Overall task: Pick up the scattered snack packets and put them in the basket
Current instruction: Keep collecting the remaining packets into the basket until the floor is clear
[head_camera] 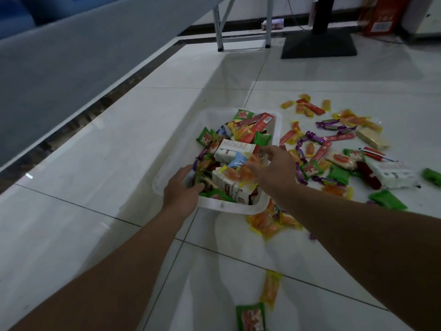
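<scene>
A white plastic basket point(225, 207) stands on the tiled floor, piled with green, orange and red snack packets and white boxes point(235, 149). My left hand point(181, 189) grips its near left rim, thumb inside. Over the basket's right side my right hand point(274, 168) hovers with fingers spread; blurred orange packets point(245, 174) lie just under its fingertips. Several loose packets point(338, 149) are scattered on the floor to the right of the basket. More orange ones point(269, 224) lie by its near corner. An orange packet point(270, 289) and a green one point(250, 317) lie close to me.
A grey sofa point(59, 56) runs along the left. Metal table legs point(218, 27), a black stand base point(319, 45) and a red carton point(381, 15) stand at the far end of the tiled floor.
</scene>
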Motion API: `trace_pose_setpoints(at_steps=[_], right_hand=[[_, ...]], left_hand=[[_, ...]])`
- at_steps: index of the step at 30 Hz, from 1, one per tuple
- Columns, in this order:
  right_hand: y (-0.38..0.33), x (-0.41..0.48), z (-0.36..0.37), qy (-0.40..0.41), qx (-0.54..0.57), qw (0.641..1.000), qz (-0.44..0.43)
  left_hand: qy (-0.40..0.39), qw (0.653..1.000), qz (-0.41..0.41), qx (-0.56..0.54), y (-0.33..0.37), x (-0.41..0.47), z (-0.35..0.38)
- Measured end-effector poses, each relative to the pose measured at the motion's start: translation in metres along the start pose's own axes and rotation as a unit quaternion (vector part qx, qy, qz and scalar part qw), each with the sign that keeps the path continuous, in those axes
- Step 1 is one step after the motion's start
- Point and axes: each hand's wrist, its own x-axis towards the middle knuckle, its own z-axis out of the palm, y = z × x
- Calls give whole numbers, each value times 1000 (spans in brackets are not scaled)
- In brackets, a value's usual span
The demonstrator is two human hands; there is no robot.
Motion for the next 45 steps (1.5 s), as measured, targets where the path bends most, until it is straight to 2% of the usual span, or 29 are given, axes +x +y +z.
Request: trace_pose_setpoints(at_steps=[7, 15, 22, 29, 36, 38, 40, 42, 44, 45], right_hand=[[31, -16, -34, -2, -30, 999, 21], [54, -59, -108, 15, -58, 997, 47], [82, -119, -180, 29, -136, 988, 65], [138, -192, -247, 33, -203, 967, 148], [175, -260, -289, -64, -271, 937, 210], [182, -273, -297, -83, -274, 931, 225], [188, -282, -301, -97, -272, 928, 234], [192, -288, -303, -109, -271, 927, 237], [194, -291, -304, -127, -270, 925, 235], [194, -293, -304, -147, -281, 920, 231]], left_hand=[[-14, 1000, 26, 9, -1, -26, 13], [-30, 997, 60, -29, 34, -84, 45], [-154, 983, 98, -15, 46, -160, 102], [-273, 953, 129, 35, 43, -220, 158], [-369, 914, 158, 57, 30, -275, 199], [-405, 896, 163, 80, 23, -292, 210], [-451, 864, 190, 116, 12, -308, 220], [-494, 812, 253, 183, 3, -321, 227], [-501, 758, 331, 255, -4, -331, 231], [-495, 745, 351, 276, -7, -333, 233]])
